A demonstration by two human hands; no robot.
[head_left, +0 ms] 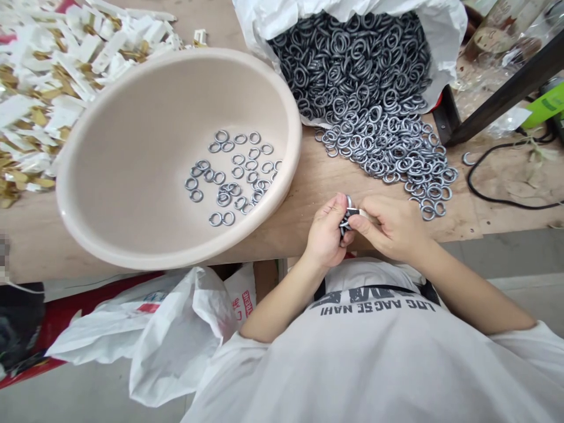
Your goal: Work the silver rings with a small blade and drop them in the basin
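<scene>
The left hand point(326, 232) and right hand point(390, 226) meet just above the front edge of the wooden desk point(282, 235), both closed in a tight pinch on a small bunch of dark metal rings point(346, 218). The right hand presses in with thumb and forefinger, the left curls its fingers around from the other side, and a small white piece point(363, 212), too hidden to name, shows between them. Just beyond the right hand, a loose spill of grey rings point(388, 147) spreads across the desk, with one stray ring point(467, 158) lying apart near a black cable point(484, 188). To the left, a wide beige basin point(291, 141) holds a scattered group of similar rings point(233, 176) toward its right side. At the top of the frame, an open white plastic bag point(445, 35) is packed with darker rings point(348, 64). A heap of white and gold tags point(57, 88) fills the upper left corner, behind the basin. At upper right stand a black metal frame point(497, 100) and a green object point(546, 106). A white plastic bag point(176, 335) with red lettering, too folded to read, sits below the desk at lower left. The person's pale shirt point(374, 364) carries upside-down print reading "LOG AAG SE NAHI".
</scene>
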